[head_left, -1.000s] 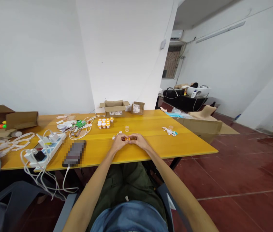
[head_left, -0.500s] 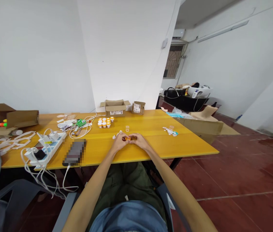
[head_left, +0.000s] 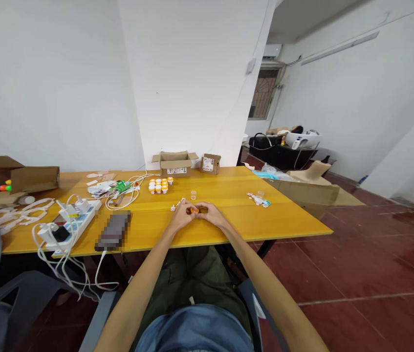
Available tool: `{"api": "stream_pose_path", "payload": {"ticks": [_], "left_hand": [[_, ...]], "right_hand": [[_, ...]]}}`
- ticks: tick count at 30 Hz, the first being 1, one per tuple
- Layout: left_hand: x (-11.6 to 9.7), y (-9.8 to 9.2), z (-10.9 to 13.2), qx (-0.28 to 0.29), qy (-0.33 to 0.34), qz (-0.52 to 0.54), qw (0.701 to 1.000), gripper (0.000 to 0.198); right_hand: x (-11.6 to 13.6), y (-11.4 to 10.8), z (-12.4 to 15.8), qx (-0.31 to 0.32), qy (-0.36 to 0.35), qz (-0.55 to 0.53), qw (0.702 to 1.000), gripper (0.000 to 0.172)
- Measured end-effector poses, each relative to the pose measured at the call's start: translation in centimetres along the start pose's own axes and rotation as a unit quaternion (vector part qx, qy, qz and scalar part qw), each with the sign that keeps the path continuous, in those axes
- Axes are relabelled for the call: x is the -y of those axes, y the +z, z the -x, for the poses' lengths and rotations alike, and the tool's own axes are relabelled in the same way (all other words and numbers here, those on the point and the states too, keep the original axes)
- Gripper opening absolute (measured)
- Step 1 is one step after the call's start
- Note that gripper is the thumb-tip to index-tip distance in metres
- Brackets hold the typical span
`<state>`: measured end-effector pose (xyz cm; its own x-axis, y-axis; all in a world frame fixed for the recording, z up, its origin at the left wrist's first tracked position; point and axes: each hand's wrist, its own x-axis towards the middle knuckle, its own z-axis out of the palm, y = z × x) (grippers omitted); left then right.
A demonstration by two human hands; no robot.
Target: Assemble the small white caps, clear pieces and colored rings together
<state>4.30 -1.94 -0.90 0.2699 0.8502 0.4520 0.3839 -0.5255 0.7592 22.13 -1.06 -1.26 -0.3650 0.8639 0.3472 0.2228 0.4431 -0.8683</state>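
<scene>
My left hand (head_left: pixel 181 215) and my right hand (head_left: pixel 211 213) meet over the front of the table, fingers closed around a small orange lid (head_left: pixel 194 210). Part of the lid is covered by the fingertips. Just beyond them stands a small clear plastic cup (head_left: pixel 193 195). Small white pieces (head_left: pixel 174 207) lie beside my left hand, partly hidden by it. Farther back and to the left, several small containers with orange-and-white tops (head_left: pixel 161 186) are grouped in rows.
White and teal pieces (head_left: pixel 258 199) lie to the right. Two cardboard boxes, one open (head_left: pixel 175 165) and one smaller (head_left: pixel 210 164), stand at the back. A phone (head_left: pixel 113 231), a power strip (head_left: pixel 76 225) and tangled white cables (head_left: pixel 133 198) occupy the left side of the yellow table (head_left: pixel 228 186).
Both hands stay in the same place, with the orange lid still between them. The fingers shift only slightly around it.
</scene>
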Motion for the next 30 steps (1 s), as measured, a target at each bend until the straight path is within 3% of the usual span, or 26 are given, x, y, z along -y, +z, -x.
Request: {"api": "stream_pose_path", "payload": {"ticks": [12,22,30], "left_hand": [[-0.63,-0.48,0.02,-0.03,-0.009,0.053,0.998,0.008],[-0.32,-0.42,-0.15,-0.058,-0.042,0.072,0.995,0.021],[-0.36,-0.29,-0.16,-0.049,-0.056,0.08,0.994,0.027]], "right_hand": [[0.25,0.46,0.1,0.001,0.006,-0.021,1.0,0.038],[-0.11,0.4,0.02,-0.01,0.005,-0.01,1.0,0.032],[0.42,0.47,0.13,-0.011,0.011,-0.019,1.0,0.031]]}}
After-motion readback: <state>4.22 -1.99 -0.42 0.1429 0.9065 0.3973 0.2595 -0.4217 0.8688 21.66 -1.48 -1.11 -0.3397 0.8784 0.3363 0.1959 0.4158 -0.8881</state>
